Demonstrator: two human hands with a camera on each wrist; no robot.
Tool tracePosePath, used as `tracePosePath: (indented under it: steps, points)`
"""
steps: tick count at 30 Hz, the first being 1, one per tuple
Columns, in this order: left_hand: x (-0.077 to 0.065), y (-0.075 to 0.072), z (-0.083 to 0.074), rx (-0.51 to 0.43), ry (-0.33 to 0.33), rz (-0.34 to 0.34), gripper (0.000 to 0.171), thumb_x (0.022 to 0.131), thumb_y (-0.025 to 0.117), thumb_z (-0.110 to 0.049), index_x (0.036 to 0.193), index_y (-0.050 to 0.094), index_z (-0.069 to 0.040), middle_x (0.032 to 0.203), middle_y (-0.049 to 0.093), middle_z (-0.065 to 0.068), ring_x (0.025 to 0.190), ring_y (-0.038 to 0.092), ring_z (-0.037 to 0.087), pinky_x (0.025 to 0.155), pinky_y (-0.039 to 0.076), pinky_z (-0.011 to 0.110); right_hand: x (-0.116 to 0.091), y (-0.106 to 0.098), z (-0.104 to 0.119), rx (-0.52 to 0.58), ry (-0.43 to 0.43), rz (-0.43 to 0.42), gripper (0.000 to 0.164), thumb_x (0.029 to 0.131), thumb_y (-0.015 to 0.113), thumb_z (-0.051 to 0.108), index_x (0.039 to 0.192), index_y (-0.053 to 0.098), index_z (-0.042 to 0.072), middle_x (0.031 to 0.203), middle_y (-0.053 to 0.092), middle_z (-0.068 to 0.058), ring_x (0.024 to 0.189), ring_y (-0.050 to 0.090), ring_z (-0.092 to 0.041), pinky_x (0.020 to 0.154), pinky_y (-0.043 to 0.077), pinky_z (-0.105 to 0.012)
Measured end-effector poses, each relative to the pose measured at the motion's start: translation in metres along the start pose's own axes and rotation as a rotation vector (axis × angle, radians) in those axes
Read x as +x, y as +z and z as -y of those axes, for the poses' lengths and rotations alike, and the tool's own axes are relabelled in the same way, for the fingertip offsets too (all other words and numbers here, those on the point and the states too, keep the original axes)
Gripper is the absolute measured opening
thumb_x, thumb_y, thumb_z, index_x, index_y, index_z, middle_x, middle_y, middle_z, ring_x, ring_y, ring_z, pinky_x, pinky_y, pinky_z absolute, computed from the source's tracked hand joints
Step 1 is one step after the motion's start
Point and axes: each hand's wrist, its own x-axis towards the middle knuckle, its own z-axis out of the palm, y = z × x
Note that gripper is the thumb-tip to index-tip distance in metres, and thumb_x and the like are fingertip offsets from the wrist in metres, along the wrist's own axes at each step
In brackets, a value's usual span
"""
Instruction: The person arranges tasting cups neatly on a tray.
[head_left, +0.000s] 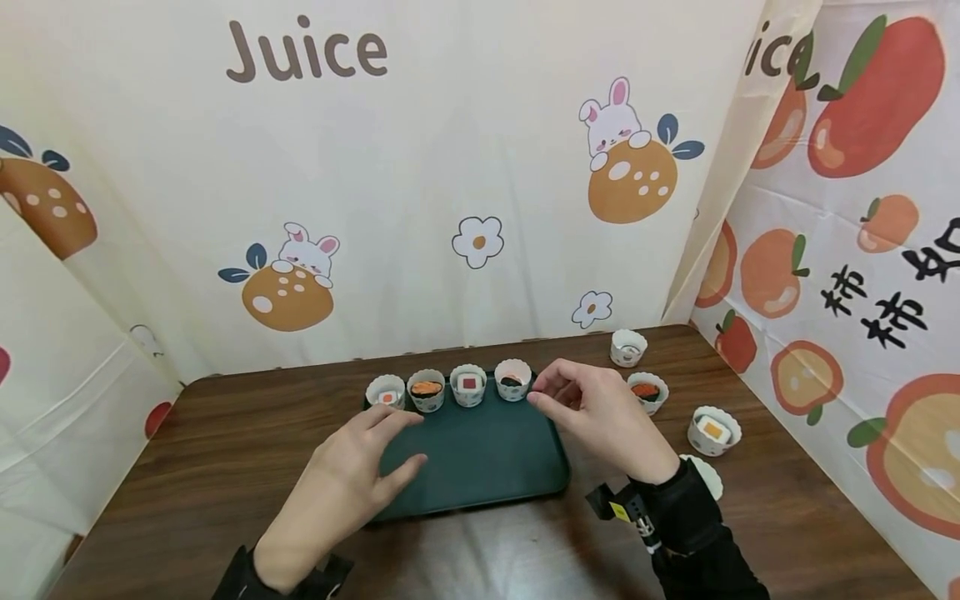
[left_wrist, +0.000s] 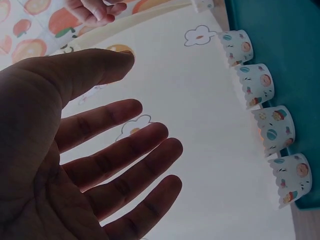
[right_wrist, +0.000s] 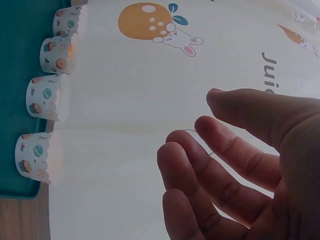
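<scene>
- The left hand (head_left: 358, 467) holds nothing; its fingers are spread wide, thumb well apart, above the near-left part of the tray.
- The right hand (head_left: 596, 408) also holds nothing; its fingers curve loosely, with a narrow gap to the thumb, just beside the row's rightmost cup. Whether they touch it, I cannot tell.
- The dark green tray (head_left: 480, 458) lies between the hands, four scalloped paper cups lined up along its far edge.
- From the left, the first cup (head_left: 386, 383) holds a white piece with an orange patch, the second cup (head_left: 427, 407) an orange topping, the third cup (head_left: 469, 401) a white piece with a dark red square, and the rightmost cup (head_left: 513, 395) something pale with a black part.
- Right of the tray, the farthest cup (head_left: 625, 360) has whitish contents, the half-hidden cup (head_left: 657, 405) an orange-red topping, and the nearer cup (head_left: 712, 447) a white block with a yellow-orange square. A pale scalloped item (head_left: 707, 477) shows partly behind the right wrist.
- All stand on a brown wood-grain counter (head_left: 247, 450).
- Behind it hangs a cream cloth (head_left: 465, 142) printed with rabbits, flowers and "Juice"; a fruit-patterned cloth (head_left: 825, 217) closes the right side.
</scene>
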Motion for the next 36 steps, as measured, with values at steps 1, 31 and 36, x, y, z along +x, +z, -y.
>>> tracePosePath:
  steps: [1, 31, 36]
  points:
    - [0.0, 0.0, 0.0, -0.003, 0.003, -0.003, 0.046, 0.08, 0.096, -0.027, 0.12, 0.076, -0.02, 0.107, 0.072, -0.004, 0.087, 0.072, 0.011, 0.072, 0.06, 0.031, 0.0, 0.0, 0.0, 0.0, 0.0, 0.001, 0.008, 0.099, 0.079, 0.029, 0.103, 0.074, 0.024, 0.086, 0.071, 0.014, 0.078, 0.065, -0.004, 0.071, 0.054, -0.025]
    - [-0.005, 0.002, -0.002, 0.006, 0.061, 0.002, 0.045, 0.079, 0.097, -0.026, 0.118, 0.076, -0.018, 0.104, 0.072, -0.007, 0.082, 0.07, 0.007, 0.07, 0.057, 0.024, -0.025, -0.029, -0.045, -0.245, 0.098, 0.025, 0.012, 0.099, 0.078, 0.035, 0.101, 0.074, 0.024, 0.086, 0.07, 0.012, 0.077, 0.062, -0.003, 0.066, 0.05, -0.024]
    - [-0.006, 0.002, -0.003, -0.003, 0.075, -0.005, 0.045, 0.078, 0.097, -0.026, 0.117, 0.076, -0.018, 0.103, 0.071, -0.008, 0.079, 0.067, 0.005, 0.067, 0.054, 0.02, -0.039, -0.033, -0.061, -0.313, 0.108, 0.011, 0.016, 0.096, 0.082, 0.035, 0.101, 0.074, 0.021, 0.09, 0.069, 0.01, 0.079, 0.061, -0.004, 0.067, 0.05, -0.025]
